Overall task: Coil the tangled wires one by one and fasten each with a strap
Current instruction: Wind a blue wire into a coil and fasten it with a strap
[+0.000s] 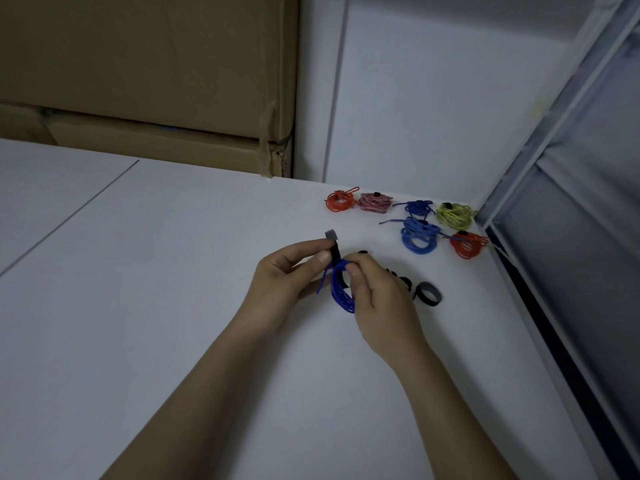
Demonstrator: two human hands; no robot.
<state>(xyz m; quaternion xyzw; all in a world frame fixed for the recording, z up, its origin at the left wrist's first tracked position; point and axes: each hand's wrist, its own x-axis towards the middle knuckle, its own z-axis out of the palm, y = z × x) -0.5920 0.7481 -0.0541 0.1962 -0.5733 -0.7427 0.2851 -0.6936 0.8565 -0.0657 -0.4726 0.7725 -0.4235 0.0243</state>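
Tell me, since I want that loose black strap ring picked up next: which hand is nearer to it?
Right. The right hand holds the blue coil just left of the strap ring; the left hand is farther left, pinching a strap.

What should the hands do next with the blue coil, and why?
Probably pull the strap snug around the blue coil and press it closed: the left hand pinches its free end, and the right hand holds the coil.

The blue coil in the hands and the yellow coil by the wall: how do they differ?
The blue coil is held above the table, on edge; the yellow coil lies flat. The blue coil's strap is still loose, pinched by the left hand; the yellow coil's looks fastened. Both are neatly wound wire.
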